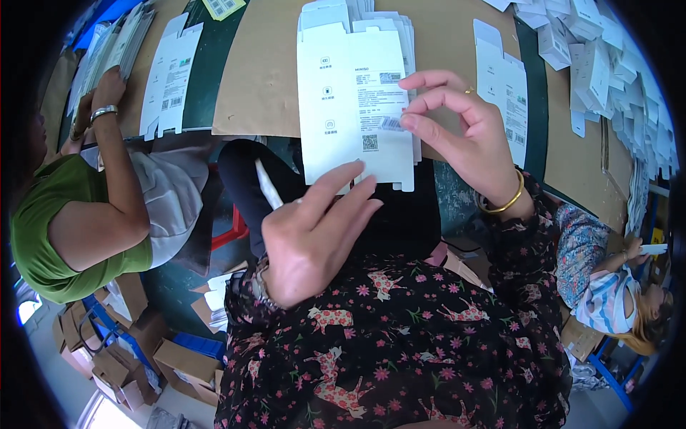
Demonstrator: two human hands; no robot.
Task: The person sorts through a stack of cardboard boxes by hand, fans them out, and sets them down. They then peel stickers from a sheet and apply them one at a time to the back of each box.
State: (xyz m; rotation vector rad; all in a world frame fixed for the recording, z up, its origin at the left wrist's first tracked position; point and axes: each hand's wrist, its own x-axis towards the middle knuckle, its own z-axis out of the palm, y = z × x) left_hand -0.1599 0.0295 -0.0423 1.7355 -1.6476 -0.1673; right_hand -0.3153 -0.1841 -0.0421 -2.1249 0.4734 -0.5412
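In front of me a flat white printed carton [336, 79] lies on top of a stack of similar flat cartons. My right hand [464, 121] pinches a small white barcode sticker [391, 123] between thumb and forefinger, just over the carton's printed panel. Another barcode label [390, 77] shows higher on that panel. My left hand [314, 232] reaches across the carton's near edge, fingers stretched toward the right. From its outer side juts a narrow white strip [268, 184], apparently held between the fingers; its kind is unclear.
Single flat cartons lie to the left [171, 79] and right [501, 93] on brown cardboard [257, 79]. Many folded white boxes [589, 71] pile up at the far right. A person in green [78, 214] works at left; another [607, 286] sits at right. Open brown boxes [189, 365] stand lower left.
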